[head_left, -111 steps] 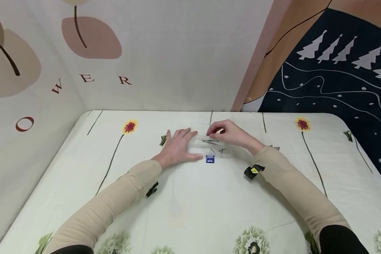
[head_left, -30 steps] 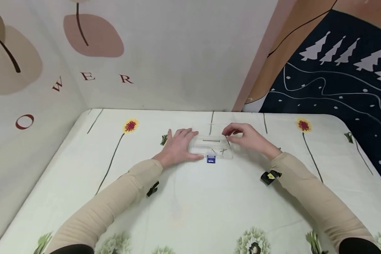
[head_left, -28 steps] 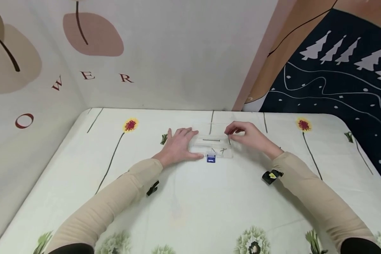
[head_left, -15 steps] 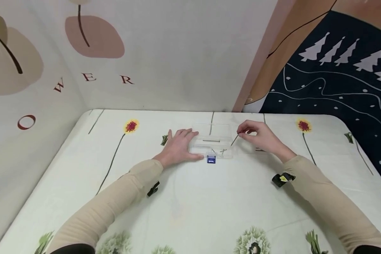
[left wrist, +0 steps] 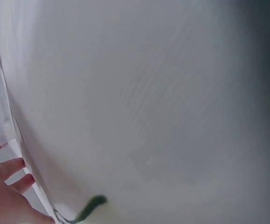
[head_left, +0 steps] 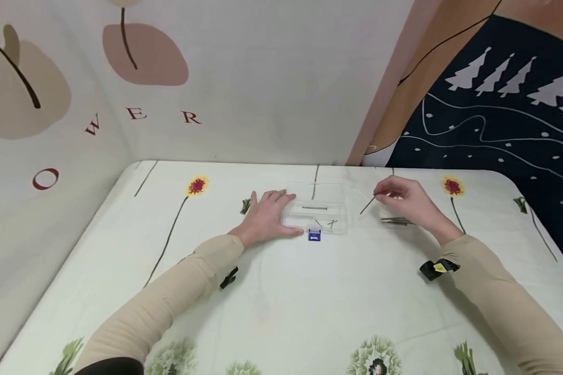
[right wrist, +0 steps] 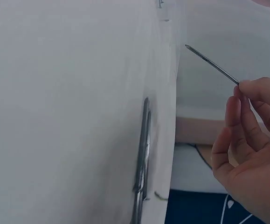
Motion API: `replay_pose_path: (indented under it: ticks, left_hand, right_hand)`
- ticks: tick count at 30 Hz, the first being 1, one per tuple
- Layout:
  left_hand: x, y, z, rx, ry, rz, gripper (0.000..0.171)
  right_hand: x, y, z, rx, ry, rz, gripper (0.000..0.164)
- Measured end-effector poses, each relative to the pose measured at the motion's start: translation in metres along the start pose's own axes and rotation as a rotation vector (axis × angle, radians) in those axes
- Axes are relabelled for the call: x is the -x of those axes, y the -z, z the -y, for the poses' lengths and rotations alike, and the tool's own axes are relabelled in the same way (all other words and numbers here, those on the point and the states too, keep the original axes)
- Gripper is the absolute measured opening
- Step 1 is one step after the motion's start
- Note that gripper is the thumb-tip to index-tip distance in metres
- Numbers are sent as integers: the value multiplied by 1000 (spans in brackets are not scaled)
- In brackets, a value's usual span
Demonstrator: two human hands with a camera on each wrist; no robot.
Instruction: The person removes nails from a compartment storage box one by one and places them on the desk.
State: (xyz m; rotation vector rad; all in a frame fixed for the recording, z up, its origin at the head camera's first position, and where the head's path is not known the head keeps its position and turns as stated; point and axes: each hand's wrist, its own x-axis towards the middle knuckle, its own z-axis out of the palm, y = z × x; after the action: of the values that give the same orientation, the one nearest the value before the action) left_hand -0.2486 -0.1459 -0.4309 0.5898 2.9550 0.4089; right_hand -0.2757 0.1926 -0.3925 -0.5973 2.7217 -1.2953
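Note:
A clear plastic box (head_left: pixel 340 227) with its lid open stands at the far middle of the table, its blue latch (head_left: pixel 314 235) facing the person. One long nail (head_left: pixel 315 208) lies in its back part, and several short nails (head_left: pixel 332 224) lie in the front part. My left hand (head_left: pixel 268 216) spreads its fingers along the box's left side, thumb near the latch. Right of the box, my right hand (head_left: pixel 405 200) pinches a long nail (right wrist: pixel 212 64) near one end between thumb and fingertips, its point slanting down and to the left. The other fingers curve loosely.
Below the right hand, several long nails (head_left: pixel 394 221) lie together on the table. The flower-print cloth (head_left: pixel 281 302) covers the tabletop. A pale wall hanging (head_left: pixel 262 104) rises behind it, with a dark printed one (head_left: pixel 497 120) at the right.
My right hand has moved from over the box to its right, drawing out a long nail. The back part shows fewer nails than before. My left hand stays in place.

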Motion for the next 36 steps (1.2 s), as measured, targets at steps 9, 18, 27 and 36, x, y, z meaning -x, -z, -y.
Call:
replay_pose_path:
  ticks: [9, 18, 27, 36]
  left_hand:
    - [1, -6, 1, 8, 4, 1, 94]
    - [2, -5, 0, 12, 8, 0, 94]
    - [1, -5, -1, 9, 1, -1, 94]
    - [0, -2, -1, 1, -5, 2, 95]
  right_hand:
    - [15, 8, -23, 24, -26, -31, 18]
    - [26, 18, -32, 56, -6, -74, 16]
    - [36, 31, -42, 89, -14, -96, 15]
    - [39, 43, -42, 122, 46, -126, 11]
